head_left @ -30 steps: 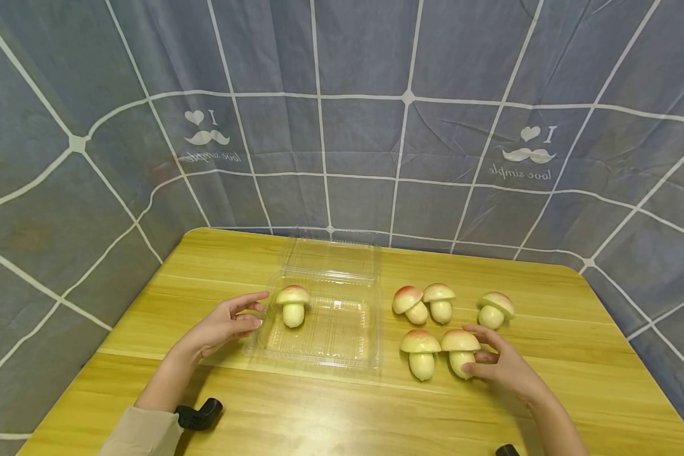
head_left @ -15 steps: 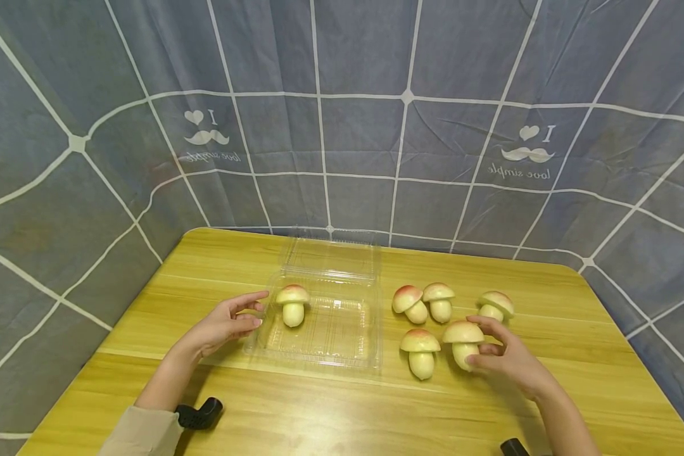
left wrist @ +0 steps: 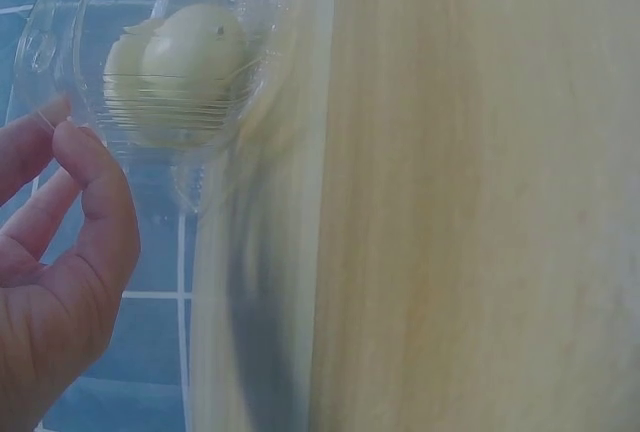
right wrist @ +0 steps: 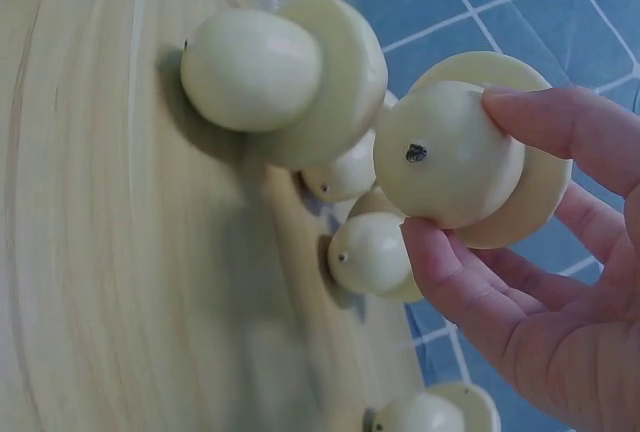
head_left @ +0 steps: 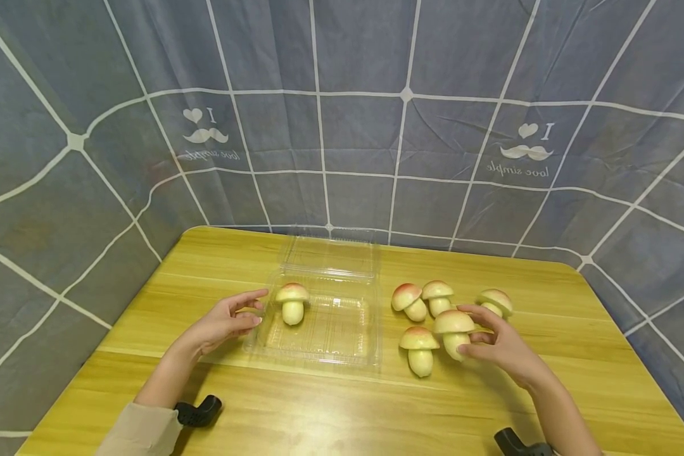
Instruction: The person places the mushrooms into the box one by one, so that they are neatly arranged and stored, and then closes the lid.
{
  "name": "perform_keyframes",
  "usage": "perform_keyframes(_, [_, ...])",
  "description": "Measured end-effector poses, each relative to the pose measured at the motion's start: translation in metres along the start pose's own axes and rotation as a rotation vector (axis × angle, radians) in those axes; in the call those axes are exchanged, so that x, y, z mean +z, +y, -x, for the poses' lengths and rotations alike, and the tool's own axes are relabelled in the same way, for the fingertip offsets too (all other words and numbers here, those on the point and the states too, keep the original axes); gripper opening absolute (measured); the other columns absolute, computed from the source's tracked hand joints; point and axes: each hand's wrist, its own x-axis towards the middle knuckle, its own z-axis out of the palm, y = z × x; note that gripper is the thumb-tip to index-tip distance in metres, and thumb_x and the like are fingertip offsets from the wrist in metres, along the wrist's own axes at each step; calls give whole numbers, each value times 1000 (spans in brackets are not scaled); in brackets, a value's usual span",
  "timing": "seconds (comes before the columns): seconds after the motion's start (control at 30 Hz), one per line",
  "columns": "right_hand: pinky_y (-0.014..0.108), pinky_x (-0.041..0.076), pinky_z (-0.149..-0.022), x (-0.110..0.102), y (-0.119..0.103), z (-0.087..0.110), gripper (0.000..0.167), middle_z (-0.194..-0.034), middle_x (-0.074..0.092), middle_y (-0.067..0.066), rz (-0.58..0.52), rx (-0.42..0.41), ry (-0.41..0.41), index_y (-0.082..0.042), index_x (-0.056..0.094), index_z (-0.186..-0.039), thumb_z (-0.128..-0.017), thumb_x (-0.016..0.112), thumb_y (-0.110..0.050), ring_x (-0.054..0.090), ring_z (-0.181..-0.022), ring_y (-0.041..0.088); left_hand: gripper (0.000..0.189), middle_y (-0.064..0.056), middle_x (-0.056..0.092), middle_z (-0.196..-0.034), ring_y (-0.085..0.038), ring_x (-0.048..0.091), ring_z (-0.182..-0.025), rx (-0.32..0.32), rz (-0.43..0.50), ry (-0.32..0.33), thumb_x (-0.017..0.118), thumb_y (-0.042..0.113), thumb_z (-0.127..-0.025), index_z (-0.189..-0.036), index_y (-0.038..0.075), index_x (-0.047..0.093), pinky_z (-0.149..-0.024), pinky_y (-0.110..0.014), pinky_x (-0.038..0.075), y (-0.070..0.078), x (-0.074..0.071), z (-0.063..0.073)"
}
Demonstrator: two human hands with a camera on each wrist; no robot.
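My right hand [head_left: 463, 329] pinches a toy mushroom [head_left: 452, 330] by its pale stem [right wrist: 450, 152], lifted just off the wooden table [head_left: 490, 405]. Another mushroom [head_left: 418, 349] stands just left of it [right wrist: 280, 72]. Three more stand behind, at the left [head_left: 408, 301], the middle [head_left: 437, 297] and the right [head_left: 494, 302]. A clear plastic container [head_left: 319, 354] lies open at the table's centre, with one mushroom [head_left: 292, 303] upright in its back left corner [left wrist: 180, 62]. My left hand [head_left: 258, 308] rests at the container's left rim with loosely curved fingers [left wrist: 95, 182], holding nothing.
The container's hinged lid [head_left: 330, 256] lies flat behind it. Black objects sit at the table's near edge, one by my left sleeve [head_left: 199, 411] and one by my right forearm [head_left: 513, 440]. A blue-grey grid-patterned cloth [head_left: 342, 126] hangs close around the table.
My right hand has lifted the mushroom off the table and drawn it slightly back and to the left. The left hand has stayed by the container.
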Motion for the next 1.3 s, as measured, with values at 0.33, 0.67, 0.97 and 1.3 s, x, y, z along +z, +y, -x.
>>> perform_keyframes(0.33, [29,50,-68,10,-11,-12,71,-132,31,27,3,-50,-33,0,35,-139,-79,72,-5,50,-90,25,64,-27,34,-123,-15,54,-93,6,1,-6,56,4,-92,-144,-7,21,-66,-22,46,0,0,-1])
perform_keyframes(0.67, [29,49,-70,30,-26,-31,67,-135,34,21,-43,-88,-81,-2,39,-136,-78,72,-3,49,-91,24,66,-20,36,-121,-17,54,-93,-5,-10,-7,58,7,-92,-145,-6,22,-67,-22,45,-1,0,-2])
perform_keyframes(0.97, [26,50,-67,47,-32,-43,67,-132,36,22,-114,-115,-120,-1,41,-136,-77,71,2,53,-87,20,66,-19,37,-120,-16,54,-93,-4,-20,1,59,7,-91,-144,-6,23,-67,-22,46,-2,-1,-1])
perform_keyframes(1.3, [26,51,-67,57,-36,-53,68,-130,39,22,-145,-135,-158,-1,40,-137,-76,71,2,57,-81,16,65,-23,35,-121,-15,54,-93,-1,-5,-3,57,5,-92,-144,-7,22,-68,-22,47,0,0,0])
